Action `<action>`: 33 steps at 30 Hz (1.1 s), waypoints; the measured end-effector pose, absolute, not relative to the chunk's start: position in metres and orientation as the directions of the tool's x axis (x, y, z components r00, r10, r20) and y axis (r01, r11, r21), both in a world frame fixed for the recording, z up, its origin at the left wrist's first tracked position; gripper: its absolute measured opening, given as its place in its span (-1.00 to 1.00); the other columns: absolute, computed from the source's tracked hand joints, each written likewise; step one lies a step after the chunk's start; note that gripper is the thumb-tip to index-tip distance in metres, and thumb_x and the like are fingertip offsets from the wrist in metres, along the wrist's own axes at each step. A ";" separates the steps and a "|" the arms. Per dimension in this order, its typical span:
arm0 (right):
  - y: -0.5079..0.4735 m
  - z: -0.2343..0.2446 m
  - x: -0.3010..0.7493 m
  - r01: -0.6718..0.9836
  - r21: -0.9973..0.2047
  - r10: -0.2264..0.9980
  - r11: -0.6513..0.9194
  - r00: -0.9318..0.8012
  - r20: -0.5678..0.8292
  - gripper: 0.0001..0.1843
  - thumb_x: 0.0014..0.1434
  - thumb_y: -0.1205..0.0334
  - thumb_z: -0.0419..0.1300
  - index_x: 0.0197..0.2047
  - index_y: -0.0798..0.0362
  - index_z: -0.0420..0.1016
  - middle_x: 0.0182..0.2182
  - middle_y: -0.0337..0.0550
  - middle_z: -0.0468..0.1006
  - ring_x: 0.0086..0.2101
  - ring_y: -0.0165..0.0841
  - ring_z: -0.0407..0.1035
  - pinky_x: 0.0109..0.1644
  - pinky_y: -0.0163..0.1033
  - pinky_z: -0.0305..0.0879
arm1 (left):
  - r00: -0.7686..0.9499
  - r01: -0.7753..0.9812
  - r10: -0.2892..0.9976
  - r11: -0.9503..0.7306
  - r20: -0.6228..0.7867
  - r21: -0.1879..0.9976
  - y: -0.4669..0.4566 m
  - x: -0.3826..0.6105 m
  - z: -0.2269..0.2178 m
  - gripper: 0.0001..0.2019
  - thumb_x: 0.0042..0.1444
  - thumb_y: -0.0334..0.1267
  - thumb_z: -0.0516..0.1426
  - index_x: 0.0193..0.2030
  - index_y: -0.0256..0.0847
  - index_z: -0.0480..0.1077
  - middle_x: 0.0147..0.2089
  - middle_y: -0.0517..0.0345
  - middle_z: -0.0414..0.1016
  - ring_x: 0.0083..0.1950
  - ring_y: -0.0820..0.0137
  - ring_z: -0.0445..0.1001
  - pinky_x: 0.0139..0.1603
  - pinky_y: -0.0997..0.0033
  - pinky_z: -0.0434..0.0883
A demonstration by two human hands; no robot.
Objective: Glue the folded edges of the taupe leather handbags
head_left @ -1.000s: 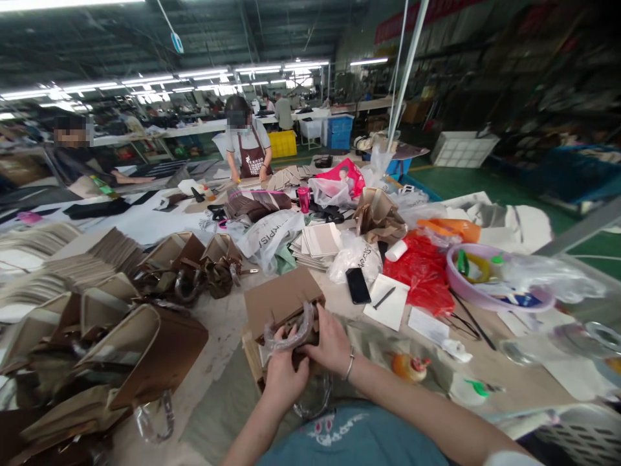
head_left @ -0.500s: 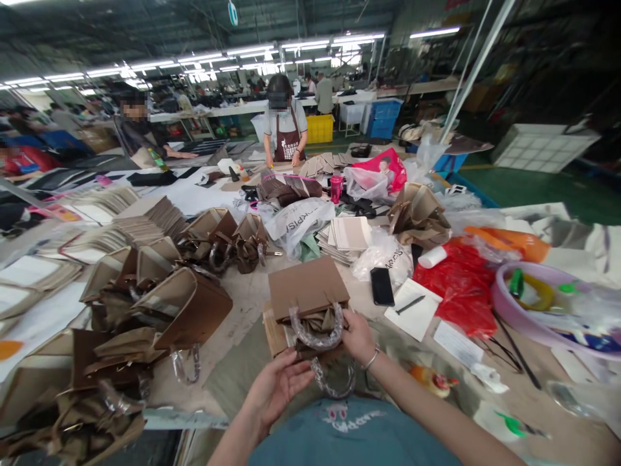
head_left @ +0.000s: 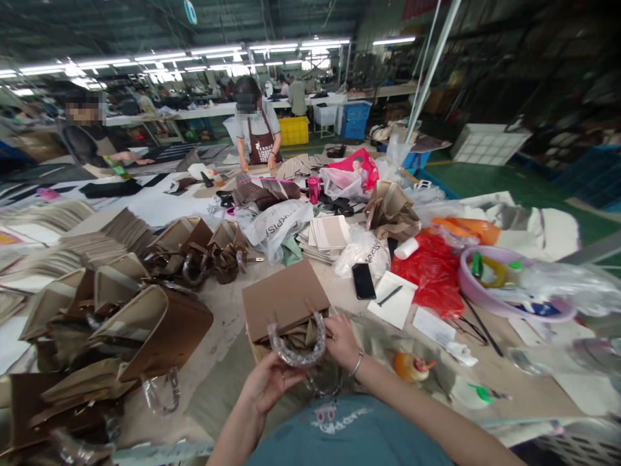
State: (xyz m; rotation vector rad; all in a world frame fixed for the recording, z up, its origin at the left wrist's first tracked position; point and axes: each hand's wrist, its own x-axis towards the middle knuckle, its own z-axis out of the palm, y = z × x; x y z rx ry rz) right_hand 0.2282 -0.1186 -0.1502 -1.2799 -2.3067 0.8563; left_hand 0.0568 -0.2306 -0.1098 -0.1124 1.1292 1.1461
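A brown handbag (head_left: 286, 301) lies on the table right in front of me, its opening and plastic-wrapped handles turned toward my body. My right hand (head_left: 343, 341) is closed on the bag's right edge beside the upper handle (head_left: 295, 355). At the near left corner, my left hand (head_left: 272, 383) has its fingers curled under that handle, gripping the bag's edge; the fingertips are partly hidden. The second handle hangs below, close to my shirt. Olive cloth (head_left: 218, 382) is spread beneath the bag.
More brown handbags (head_left: 160, 330) are heaped at left, near stacked panels (head_left: 107, 233). Rightward lie a phone (head_left: 363, 281), a notepad (head_left: 400, 304) with a pen, a red plastic bag (head_left: 429, 275) and a purple basin (head_left: 468, 275). A co-worker in an apron (head_left: 262, 142) stands across the table.
My left hand has gone from open fingers beside the bag to a hold under the upper handle. My right hand keeps its hold. The view has turned a little rightward.
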 end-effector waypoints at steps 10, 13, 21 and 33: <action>-0.115 -0.149 0.227 0.569 -0.664 0.785 0.485 -0.619 0.044 -0.81 -0.13 0.52 0.15 -0.46 0.04 0.42 -0.41 -0.26 0.42 -0.20 -0.29 0.30 0.15 -0.05 0.03 | 0.082 -0.887 0.722 0.367 -0.687 0.280 -0.190 0.075 -0.100 -0.57 0.24 -0.09 0.10 0.07 -0.42 0.41 -0.20 -0.09 0.65 -0.02 0.09 0.57 0.01 0.13 0.51; -0.117 -0.145 0.232 0.635 -0.598 0.826 0.489 -0.557 0.084 -0.86 0.03 0.41 0.16 -0.33 0.04 0.49 -0.26 -0.12 0.44 -0.11 -0.20 0.24 0.04 -0.07 0.10 | 0.022 -0.879 0.681 0.362 -0.732 0.311 -0.189 0.084 -0.108 -0.61 0.19 -0.21 0.16 0.11 -0.39 0.40 -0.18 -0.09 0.65 -0.03 0.11 0.58 0.04 0.14 0.51; -0.120 -0.134 0.231 0.525 -0.816 0.887 0.240 -0.460 -0.036 -0.61 0.02 0.30 0.25 -0.04 0.07 0.41 -0.17 -0.02 0.47 -0.18 -0.21 0.37 -0.11 -0.17 0.31 | -0.114 -0.842 0.660 0.332 -0.742 0.425 -0.192 0.096 -0.122 -0.51 0.07 -0.37 0.26 0.17 -0.35 0.36 -0.10 -0.08 0.63 0.00 0.12 0.57 0.09 0.17 0.47; -0.088 -0.142 0.235 0.076 -0.888 0.725 -0.453 -0.548 -0.416 -0.21 -0.43 0.37 0.41 0.00 0.05 0.43 -0.36 -0.27 0.59 -0.29 -0.26 0.48 -0.13 -0.21 0.41 | 0.009 -0.743 0.589 0.545 -0.808 0.389 -0.192 0.087 -0.137 -0.90 0.12 -0.46 0.16 -0.29 -0.43 0.53 -0.41 -0.10 0.61 -0.34 0.24 0.59 -0.16 0.30 0.52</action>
